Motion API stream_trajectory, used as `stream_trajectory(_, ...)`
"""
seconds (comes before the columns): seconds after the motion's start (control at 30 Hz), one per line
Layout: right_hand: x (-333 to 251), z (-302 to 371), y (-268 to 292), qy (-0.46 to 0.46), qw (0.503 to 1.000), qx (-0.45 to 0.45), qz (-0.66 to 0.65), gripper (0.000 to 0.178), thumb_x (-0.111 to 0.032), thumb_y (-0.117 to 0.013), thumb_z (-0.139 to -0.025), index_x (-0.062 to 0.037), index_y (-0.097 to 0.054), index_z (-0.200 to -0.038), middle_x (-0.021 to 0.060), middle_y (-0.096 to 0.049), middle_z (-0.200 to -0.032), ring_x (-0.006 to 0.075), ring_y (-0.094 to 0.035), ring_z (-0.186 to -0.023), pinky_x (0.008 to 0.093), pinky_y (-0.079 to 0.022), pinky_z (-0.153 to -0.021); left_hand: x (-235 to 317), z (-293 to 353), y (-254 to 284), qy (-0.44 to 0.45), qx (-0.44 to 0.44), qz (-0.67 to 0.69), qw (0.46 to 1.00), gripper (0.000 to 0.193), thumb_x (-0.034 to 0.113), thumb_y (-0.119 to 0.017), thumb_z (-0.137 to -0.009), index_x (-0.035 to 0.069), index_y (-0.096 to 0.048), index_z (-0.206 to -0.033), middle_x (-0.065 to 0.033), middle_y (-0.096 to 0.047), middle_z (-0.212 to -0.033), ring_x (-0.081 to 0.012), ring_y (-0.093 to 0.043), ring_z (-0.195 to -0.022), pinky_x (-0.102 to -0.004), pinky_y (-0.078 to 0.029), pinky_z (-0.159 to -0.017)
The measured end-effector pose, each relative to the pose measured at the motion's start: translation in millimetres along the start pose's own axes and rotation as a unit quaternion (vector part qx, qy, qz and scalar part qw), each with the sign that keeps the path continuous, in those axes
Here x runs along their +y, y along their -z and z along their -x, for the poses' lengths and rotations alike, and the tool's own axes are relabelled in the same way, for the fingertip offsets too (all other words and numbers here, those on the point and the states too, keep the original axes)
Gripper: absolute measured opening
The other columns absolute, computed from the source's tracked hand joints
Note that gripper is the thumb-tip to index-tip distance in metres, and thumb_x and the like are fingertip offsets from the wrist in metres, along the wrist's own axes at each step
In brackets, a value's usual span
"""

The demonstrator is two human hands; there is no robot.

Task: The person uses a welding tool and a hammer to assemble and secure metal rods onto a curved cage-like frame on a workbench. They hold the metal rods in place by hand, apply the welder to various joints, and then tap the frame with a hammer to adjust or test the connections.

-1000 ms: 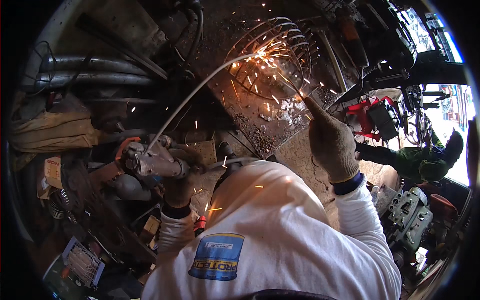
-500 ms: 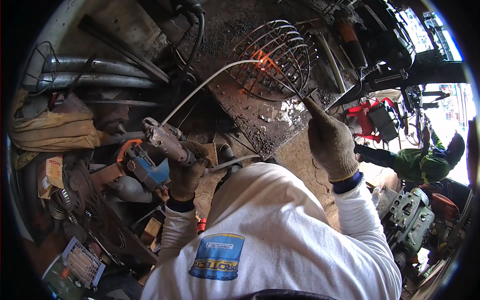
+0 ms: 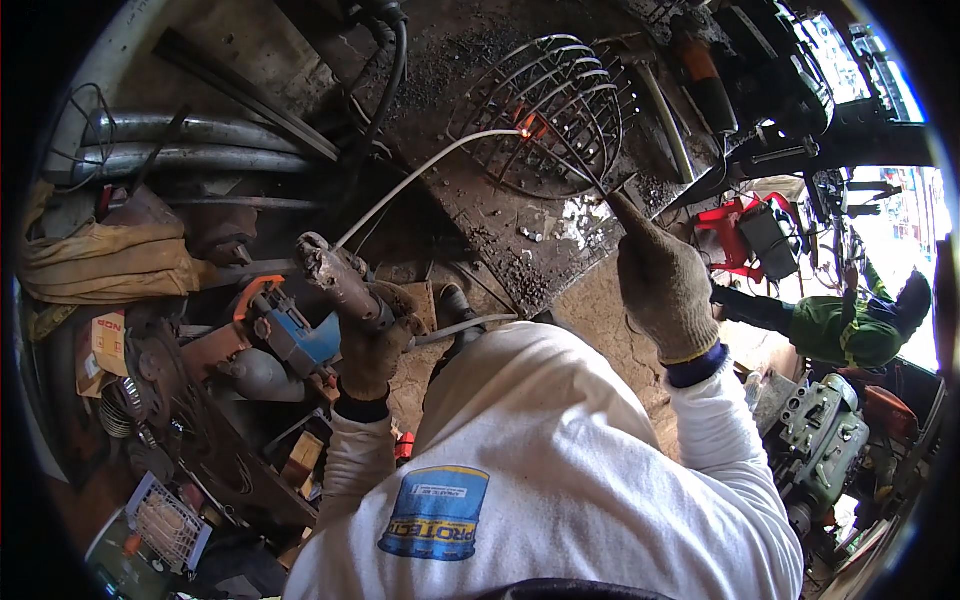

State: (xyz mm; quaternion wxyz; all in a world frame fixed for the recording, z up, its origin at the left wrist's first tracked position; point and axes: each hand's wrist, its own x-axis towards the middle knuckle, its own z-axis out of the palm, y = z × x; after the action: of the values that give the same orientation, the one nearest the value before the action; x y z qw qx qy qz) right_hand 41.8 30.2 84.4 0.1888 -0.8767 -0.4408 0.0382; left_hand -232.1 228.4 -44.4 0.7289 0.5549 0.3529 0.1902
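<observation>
My left hand (image 3: 372,355), gloved, is closed around a worn welding electrode holder (image 3: 345,283). From its head a long pale welding rod (image 3: 400,188) reaches up and right, its tip at a small orange glow on a round cage of bent metal bars (image 3: 545,90). The cage rests on a dark metal tabletop (image 3: 500,245) strewn with grit. My right hand (image 3: 660,285), also gloved, is closed on a thin dark metal rod (image 3: 583,172) that runs toward the glowing spot. Whether its far end touches the cage I cannot make out.
A hammer (image 3: 665,125) and an orange-and-black power tool (image 3: 702,75) lie right of the cage. Metal pipes (image 3: 200,160) and a tan cloth (image 3: 105,265) are at left. A red stool (image 3: 730,235) and a person in green (image 3: 850,325) are at right, above a grey-green machine (image 3: 825,430).
The orange glow on the cage has shrunk and dimmed. The electrode holder's head has shifted slightly right, and the welding rod with it. My right hand has hardly moved.
</observation>
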Motion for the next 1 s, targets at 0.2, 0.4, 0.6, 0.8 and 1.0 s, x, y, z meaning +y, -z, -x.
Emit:
stream_trajectory(0.2,0,0,0,-0.016,1.000,-0.018,-0.003,0.047,-0.013,-0.060,-0.095,-0.0182,-0.062,-0.141,0.0162,-0.072,-0.084,0.0344,-0.072,-0.073,0.0438,-0.057,-0.063,-8,-2,4,-0.018,-0.001,-0.012,1.000,0.030,0.000,-0.071,-0.080,0.002,-0.059,-0.108,-0.0074,-0.064,-0.091,-0.0174,-0.068,-0.073,-0.0310,-0.058,-0.065)
stream_trajectory(0.4,2,0,0,-0.019,0.999,-0.026,0.014,0.049,-0.013,-0.061,-0.095,-0.0184,-0.060,-0.143,0.0164,-0.070,-0.080,0.0342,-0.071,-0.069,0.0448,-0.055,-0.061,-28,-3,13,-0.064,0.003,-0.111,0.992,0.031,-0.001,-0.070,-0.081,0.003,-0.057,-0.110,-0.0086,-0.064,-0.094,-0.0176,-0.068,-0.073,-0.0318,-0.059,-0.066)
stream_trajectory(0.6,1,0,0,-0.022,1.000,-0.019,0.002,0.050,-0.012,-0.061,-0.094,-0.0191,-0.060,-0.144,0.0166,-0.070,-0.081,0.0343,-0.071,-0.071,0.0447,-0.056,-0.062,-30,-4,20,-0.084,-0.028,-0.134,0.987,0.031,0.000,-0.070,-0.082,0.003,-0.056,-0.109,-0.0089,-0.064,-0.093,-0.0190,-0.068,-0.073,-0.0334,-0.058,-0.063)
stream_trajectory(0.8,0,-1,1,-0.016,1.000,-0.020,0.003,0.048,-0.013,-0.061,-0.095,-0.0178,-0.061,-0.142,0.0170,-0.071,-0.083,0.0350,-0.072,-0.074,0.0443,-0.057,-0.064,-3,0,3,0.011,-0.005,0.125,0.992,0.033,-0.006,-0.067,-0.080,0.004,-0.057,-0.109,-0.0101,-0.065,-0.093,-0.0193,-0.067,-0.067,-0.0329,-0.057,-0.062)
stream_trajectory(1.0,1,-2,-1,-0.010,0.999,-0.024,0.038,0.046,-0.014,-0.060,-0.095,-0.0194,-0.062,-0.140,0.0149,-0.070,-0.078,0.0344,-0.071,-0.070,0.0454,-0.056,-0.062,-20,5,9,-0.274,0.001,-0.343,0.899,0.035,-0.009,-0.069,-0.081,0.003,-0.058,-0.111,-0.0110,-0.066,-0.096,-0.0213,-0.069,-0.079,-0.0336,-0.058,-0.069)
